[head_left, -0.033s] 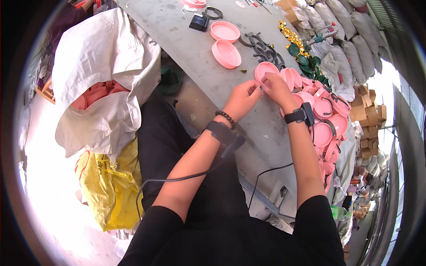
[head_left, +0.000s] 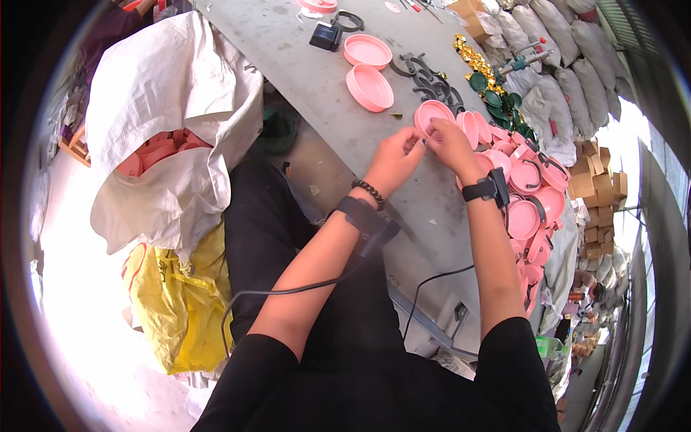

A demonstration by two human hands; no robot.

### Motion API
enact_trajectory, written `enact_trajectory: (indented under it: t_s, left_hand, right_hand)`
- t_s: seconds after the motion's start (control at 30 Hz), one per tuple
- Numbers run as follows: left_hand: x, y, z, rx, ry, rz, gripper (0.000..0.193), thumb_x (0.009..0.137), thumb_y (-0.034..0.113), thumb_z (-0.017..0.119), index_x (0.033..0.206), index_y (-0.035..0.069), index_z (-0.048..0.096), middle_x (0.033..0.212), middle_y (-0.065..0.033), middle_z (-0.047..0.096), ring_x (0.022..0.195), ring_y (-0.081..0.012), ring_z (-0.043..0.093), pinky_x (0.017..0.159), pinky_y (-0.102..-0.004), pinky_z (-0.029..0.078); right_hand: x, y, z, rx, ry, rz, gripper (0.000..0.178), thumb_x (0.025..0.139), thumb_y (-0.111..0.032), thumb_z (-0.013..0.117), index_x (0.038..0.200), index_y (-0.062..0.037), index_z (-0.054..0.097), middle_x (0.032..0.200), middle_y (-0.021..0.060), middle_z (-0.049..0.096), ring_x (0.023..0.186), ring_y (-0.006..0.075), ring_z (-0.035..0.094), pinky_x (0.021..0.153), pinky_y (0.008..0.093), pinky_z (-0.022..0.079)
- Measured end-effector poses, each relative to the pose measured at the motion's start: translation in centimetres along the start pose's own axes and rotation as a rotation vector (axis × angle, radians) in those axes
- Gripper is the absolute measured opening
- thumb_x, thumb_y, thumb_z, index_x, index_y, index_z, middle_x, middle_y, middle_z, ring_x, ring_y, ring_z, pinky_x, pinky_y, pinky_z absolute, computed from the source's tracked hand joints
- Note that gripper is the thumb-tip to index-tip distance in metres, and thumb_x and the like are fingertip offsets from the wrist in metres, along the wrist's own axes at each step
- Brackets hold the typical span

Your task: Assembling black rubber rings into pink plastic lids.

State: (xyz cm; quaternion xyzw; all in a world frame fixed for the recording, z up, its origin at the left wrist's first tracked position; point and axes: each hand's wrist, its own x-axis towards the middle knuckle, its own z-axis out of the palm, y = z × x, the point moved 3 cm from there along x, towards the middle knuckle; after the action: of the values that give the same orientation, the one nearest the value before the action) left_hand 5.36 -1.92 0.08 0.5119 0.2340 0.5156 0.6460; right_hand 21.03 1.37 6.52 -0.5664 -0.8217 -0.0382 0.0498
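My left hand [head_left: 394, 156] is closed over the grey table, thumb and fingers drawn together. Whatever its fingertips may hold is too small or hidden to make out. My right hand [head_left: 453, 146] is curled just beside it, with the fingertips of both hands nearly meeting. The right fingers overlap the lower rim of a round, shallow pink dish [head_left: 432, 112]; whether they grip it I cannot tell. Two similar dishes, one pink dish [head_left: 370, 88] and another pink dish [head_left: 367, 50], lie farther off to the left. A heap of pink round parts [head_left: 523, 218] spreads along my right forearm.
Beyond my hands lie black curved pieces [head_left: 437, 88], dark green round parts [head_left: 497, 101] and gold pieces [head_left: 471, 55]. A small black box [head_left: 325, 36] sits at the far left of the table [head_left: 421, 205]. A white sack [head_left: 173, 79] with pink parts stands left, above a yellow bag [head_left: 191, 306].
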Motion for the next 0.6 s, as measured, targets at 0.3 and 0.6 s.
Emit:
enact_trajectory:
  t_s: [0.3, 0.6]
  left_hand:
    - [-1.2, 1.8, 0.1, 0.416, 0.434, 0.420, 0.056, 0.074, 0.020, 0.072, 0.123, 0.005, 0.049, 0.134, -0.0197, 0.043, 0.126, -0.0360, 0.039, 0.101, -0.0449, 0.037]
    - [-1.7, 0.6, 1.9, 1.035, 0.120, 0.379, 0.038, 0.063, 0.022, 0.077, 0.097, 0.013, 0.062, 0.126, -0.0138, 0.050, 0.112, -0.0315, 0.048, 0.099, -0.0511, 0.035]
  right_hand:
    - [-3.7, -1.2, -0.7, 1.592, 0.017, 0.626, 0.022, 0.088, -0.016, 0.052, 0.104, -0.0015, 0.057, 0.094, 0.0103, 0.065, 0.086, 0.0185, 0.064, 0.072, 0.0316, 0.052]
    - [0.1, 5.1, 0.8, 0.533, 0.136, 0.403, 0.034, 0.082, -0.016, 0.062, 0.113, -0.0024, 0.057, 0.103, 0.0119, 0.065, 0.084, 0.0224, 0.065, 0.070, 0.0309, 0.051]
